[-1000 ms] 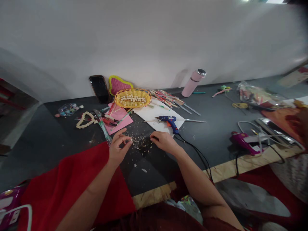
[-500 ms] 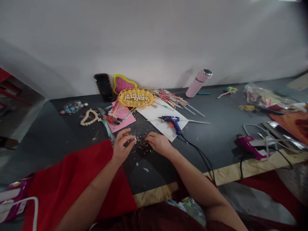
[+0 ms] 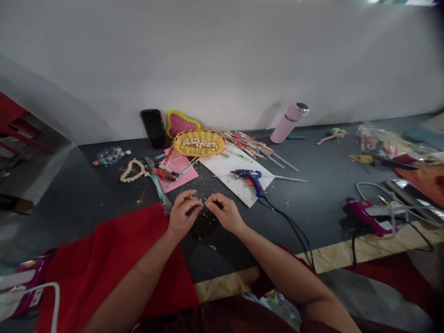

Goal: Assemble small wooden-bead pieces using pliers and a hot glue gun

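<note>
Fingertip work on a tiny pale piece

In the head view, the left hand [image 3: 182, 214] and the right hand [image 3: 226, 213] are brought almost together near the centre of the frame, over the dark tabletop [image 3: 229, 259]. A small pale piece [image 3: 202, 203] is pinched, it seems, between the left thumb and forefinger. The right thumb and forefinger are closed just beside it; whether anything is gripped there cannot be told.

For such a small piece, a light pinch at the very tips is best used, so that its edges are left exposed and it is not crushed or flicked away. Both wrists are better kept low and steady, above the scattered crumbs [image 3: 208, 216] under the hands, so that a dropped bit can be found.

At upper centre, similar pieces are held in a yellow basket [image 3: 211, 152]. Right of centre, a blue glue gun [image 3: 255, 178] is laid on a white sheet [image 3: 248, 196]; its nozzle is best kept clear of the fingers.
</note>
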A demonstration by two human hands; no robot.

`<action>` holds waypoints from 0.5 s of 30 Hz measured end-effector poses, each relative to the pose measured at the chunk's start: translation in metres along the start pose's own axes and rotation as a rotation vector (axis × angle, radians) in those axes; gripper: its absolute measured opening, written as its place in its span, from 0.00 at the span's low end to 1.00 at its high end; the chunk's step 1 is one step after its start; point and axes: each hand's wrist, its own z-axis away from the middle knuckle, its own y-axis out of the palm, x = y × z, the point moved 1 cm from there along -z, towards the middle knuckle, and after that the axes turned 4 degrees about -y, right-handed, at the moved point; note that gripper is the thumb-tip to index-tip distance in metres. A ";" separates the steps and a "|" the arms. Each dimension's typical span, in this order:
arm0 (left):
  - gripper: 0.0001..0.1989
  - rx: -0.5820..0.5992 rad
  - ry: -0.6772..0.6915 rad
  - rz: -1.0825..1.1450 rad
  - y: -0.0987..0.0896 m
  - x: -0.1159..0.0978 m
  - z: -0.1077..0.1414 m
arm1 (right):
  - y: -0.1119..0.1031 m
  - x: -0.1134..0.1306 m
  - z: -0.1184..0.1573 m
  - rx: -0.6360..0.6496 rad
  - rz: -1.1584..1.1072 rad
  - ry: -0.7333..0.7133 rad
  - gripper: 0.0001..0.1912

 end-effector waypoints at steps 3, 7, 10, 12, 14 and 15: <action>0.04 -0.003 0.000 -0.001 0.000 -0.001 -0.001 | 0.000 -0.003 -0.001 0.005 -0.021 0.003 0.09; 0.04 0.007 0.001 -0.002 0.001 0.000 -0.001 | 0.001 -0.002 -0.001 0.014 -0.031 0.009 0.09; 0.05 0.008 0.003 0.000 0.001 -0.001 0.000 | 0.002 -0.003 -0.001 0.017 -0.029 0.017 0.09; 0.05 0.007 0.001 -0.005 0.002 -0.002 0.000 | 0.002 -0.003 -0.001 0.023 -0.029 0.018 0.09; 0.05 0.004 0.001 -0.014 0.002 -0.003 0.000 | 0.002 -0.004 -0.001 0.029 -0.031 0.022 0.10; 0.05 0.003 0.001 -0.019 0.002 -0.003 0.000 | 0.002 -0.004 -0.002 0.031 -0.033 0.026 0.10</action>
